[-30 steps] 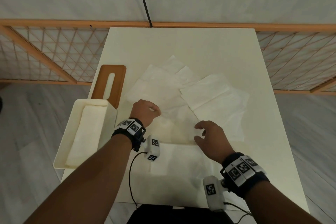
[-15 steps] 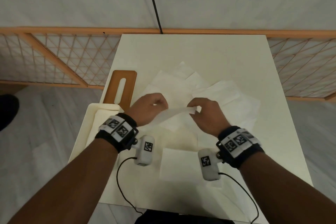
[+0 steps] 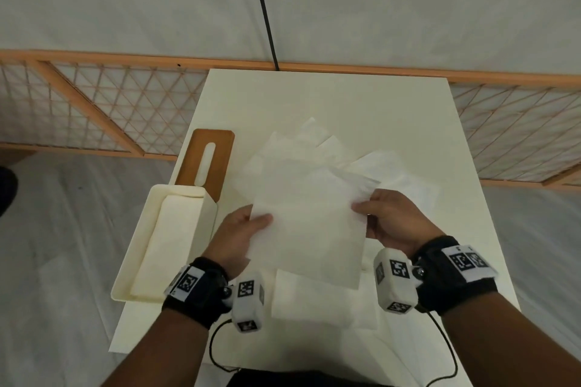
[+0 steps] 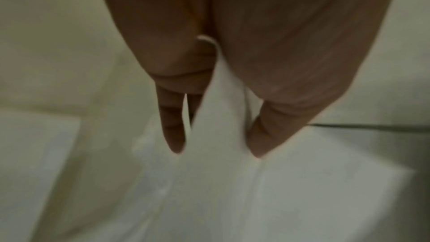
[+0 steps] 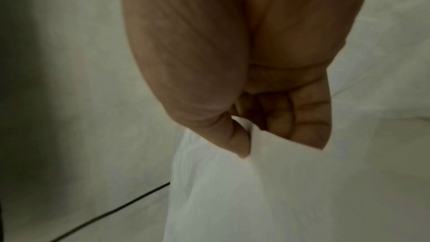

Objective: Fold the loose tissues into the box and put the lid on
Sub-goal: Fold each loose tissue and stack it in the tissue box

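No readable words, brands or numbers anywhere. Only signs: black-and-white square fiducial markers, printed on the white patches of the left wristband (image 3: 188,282) and right wristband (image 3: 465,264), and on the faces of the white camera block under the left wrist (image 3: 246,300) and the white camera block under the right wrist (image 3: 396,283). Patterns only, carrying no legible characters.

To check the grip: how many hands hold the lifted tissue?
2. The left hand pinches the left edge of the lifted tissue; the right hand pinches its right edge.
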### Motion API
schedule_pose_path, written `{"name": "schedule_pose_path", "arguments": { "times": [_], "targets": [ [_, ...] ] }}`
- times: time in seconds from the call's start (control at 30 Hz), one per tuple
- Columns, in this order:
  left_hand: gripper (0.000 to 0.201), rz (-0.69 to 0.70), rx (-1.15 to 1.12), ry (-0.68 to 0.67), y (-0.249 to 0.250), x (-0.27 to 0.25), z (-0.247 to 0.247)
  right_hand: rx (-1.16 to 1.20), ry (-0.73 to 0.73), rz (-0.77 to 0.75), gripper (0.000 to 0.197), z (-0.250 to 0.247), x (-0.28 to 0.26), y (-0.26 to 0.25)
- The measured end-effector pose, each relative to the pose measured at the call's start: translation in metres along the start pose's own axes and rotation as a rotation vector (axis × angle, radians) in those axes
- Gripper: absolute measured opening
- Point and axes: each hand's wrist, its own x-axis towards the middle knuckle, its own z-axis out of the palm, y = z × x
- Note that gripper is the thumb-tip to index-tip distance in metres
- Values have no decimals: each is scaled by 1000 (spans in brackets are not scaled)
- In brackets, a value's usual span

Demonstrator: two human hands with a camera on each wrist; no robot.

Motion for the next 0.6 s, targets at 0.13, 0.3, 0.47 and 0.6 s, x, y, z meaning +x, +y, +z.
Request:
{"name": "schedule_pose_path", "arguments": {
  "times": [0.13, 0.3, 0.47, 0.6],
  "targets": [
    [53, 94, 42, 46, 7, 3, -5, 35, 15, -63, 39, 2, -7, 9],
    [80, 215, 131, 17, 2, -5, 0, -11, 119, -172, 98, 5, -17, 19],
    [49, 261, 243, 41, -4, -15, -2, -300, 161, -285, 52, 6, -30, 17],
    [27, 312, 291, 154, -9, -15, -8, -445, 6, -273, 44, 7, -34, 22]
  ]
}}
